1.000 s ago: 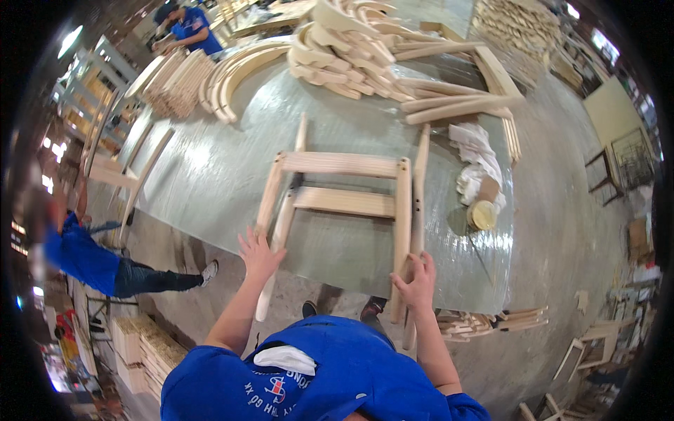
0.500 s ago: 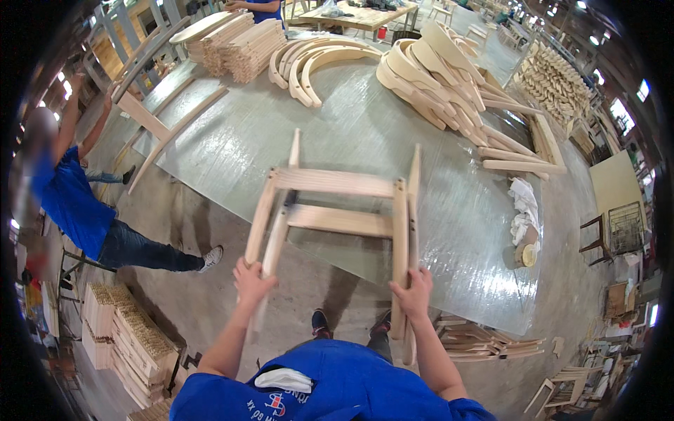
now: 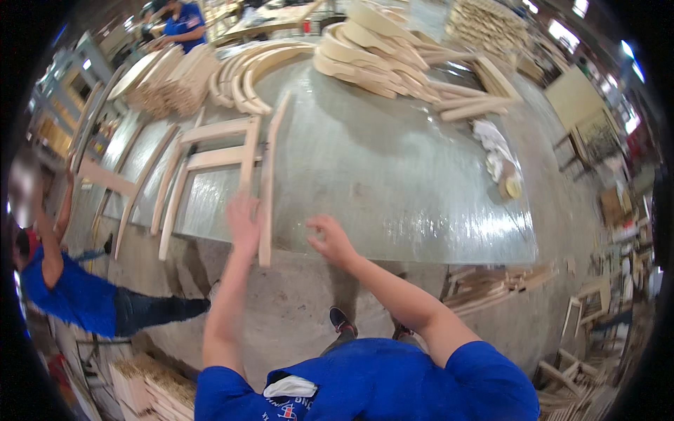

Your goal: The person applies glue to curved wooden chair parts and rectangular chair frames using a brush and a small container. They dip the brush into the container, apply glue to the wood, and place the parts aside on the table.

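A pale wooden chair frame (image 3: 217, 130), with two crossbars between its legs, rests on the film-covered tabletop (image 3: 365, 189), its near leg ends jutting past the front edge. My left hand (image 3: 243, 223) is at the frame's right-hand legs, overlapping the lower part of one; its fingers are smeared by motion, so its grip cannot be made out. To the right of the frame, my right hand (image 3: 330, 240) is over the table's near edge, fingers apart and curled, holding nothing.
At left, a co-worker in blue (image 3: 67, 291) has raised arms at another chair frame (image 3: 105, 175). Along the back lie stacked slats (image 3: 175, 81), curved pieces (image 3: 246, 74) and piled curved parts (image 3: 372, 52). A white cloth (image 3: 493, 147) and tape roll (image 3: 511, 186) lie right.
The chair frame, held in both hands before, is now on the table at left. My right hand has come off it; my left hand stays by its legs. The view has shifted right.
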`<state>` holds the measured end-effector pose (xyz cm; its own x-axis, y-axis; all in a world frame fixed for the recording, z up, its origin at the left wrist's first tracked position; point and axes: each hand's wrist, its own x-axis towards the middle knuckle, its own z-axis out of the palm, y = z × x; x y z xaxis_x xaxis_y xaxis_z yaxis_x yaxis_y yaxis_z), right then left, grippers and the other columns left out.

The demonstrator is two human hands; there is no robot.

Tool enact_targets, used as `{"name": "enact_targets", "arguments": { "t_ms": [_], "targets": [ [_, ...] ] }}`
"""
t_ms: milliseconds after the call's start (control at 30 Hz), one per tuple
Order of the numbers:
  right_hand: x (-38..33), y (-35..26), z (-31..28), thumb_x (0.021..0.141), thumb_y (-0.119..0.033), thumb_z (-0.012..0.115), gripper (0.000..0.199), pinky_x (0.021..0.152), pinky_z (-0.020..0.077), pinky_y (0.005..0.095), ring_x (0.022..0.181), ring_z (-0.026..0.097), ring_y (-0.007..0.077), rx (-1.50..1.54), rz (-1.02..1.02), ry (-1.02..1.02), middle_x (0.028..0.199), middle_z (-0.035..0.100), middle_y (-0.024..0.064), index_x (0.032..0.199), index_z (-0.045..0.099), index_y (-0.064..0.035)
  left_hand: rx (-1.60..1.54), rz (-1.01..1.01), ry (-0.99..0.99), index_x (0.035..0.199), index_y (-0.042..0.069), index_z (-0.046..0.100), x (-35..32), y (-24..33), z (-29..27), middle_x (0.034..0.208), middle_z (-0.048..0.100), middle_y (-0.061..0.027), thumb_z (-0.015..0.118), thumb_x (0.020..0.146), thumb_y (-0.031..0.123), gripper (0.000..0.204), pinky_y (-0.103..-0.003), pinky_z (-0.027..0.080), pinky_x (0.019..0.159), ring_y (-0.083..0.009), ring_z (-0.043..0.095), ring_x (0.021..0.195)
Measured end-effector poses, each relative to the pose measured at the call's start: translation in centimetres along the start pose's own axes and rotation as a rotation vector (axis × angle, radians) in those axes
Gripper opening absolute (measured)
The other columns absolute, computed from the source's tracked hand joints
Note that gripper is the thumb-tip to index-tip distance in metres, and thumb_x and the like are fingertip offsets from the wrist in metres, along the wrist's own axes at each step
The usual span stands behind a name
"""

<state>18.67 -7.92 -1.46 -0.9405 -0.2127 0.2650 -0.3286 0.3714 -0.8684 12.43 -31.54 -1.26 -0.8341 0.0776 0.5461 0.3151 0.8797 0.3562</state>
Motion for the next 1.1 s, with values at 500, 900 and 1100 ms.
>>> {"name": "enact_targets", "arguments": {
  "t_ms": [500, 900, 1100],
  "targets": [
    [-52.8, 15.5, -23.1, 0.071, -0.022, 0.064, 0.041, 0.085, 0.0460, 0.0427, 0.097, 0.059, 0.0330, -0.129, 1.419, 0.527, 0.101, 0.062, 0.0190, 0.108, 0.060, -0.0058, -0.735, 0.709, -0.978, 0.088, 0.007, 0.063, -18.5, 38.5, 9.8, 0.109, 0.057, -0.0108, 0.064, 0.073, 0.006, 0.015, -0.040, 0.042, 0.088, -0.0320, 0.051, 0.103],
    [-49.2, 29.4, -41.0, 0.073, -0.027, 0.070, 0.035, 0.089, 0.0427, 0.0429, 0.108, 0.049, 0.0324, -0.368, 1.446, 0.973, 0.118, 0.053, 0.0081, 0.105, 0.062, -0.0151, -0.487, 0.449, -1.215, 0.097, 0.004, 0.061, -16.3, 52.3, 15.5, 0.103, 0.061, -0.0136, 0.059, 0.082, 0.011, 0.017, -0.038, 0.043, 0.087, -0.0308, 0.056, 0.100],
    [-54.0, 29.9, -43.9, 0.082, -0.036, 0.063, 0.033, 0.072, 0.0481, 0.0387, 0.079, 0.062, 0.0268, -0.430, 1.210, 1.374, 0.083, 0.064, 0.0122, 0.088, 0.063, -0.0037, -0.375, 0.519, -1.360, 0.098, 0.004, 0.062, -16.8, 51.0, 13.7, 0.102, 0.061, -0.0133, 0.058, 0.083, 0.012, 0.018, -0.038, 0.044, 0.087, -0.0308, 0.056, 0.099]
  ]
}}
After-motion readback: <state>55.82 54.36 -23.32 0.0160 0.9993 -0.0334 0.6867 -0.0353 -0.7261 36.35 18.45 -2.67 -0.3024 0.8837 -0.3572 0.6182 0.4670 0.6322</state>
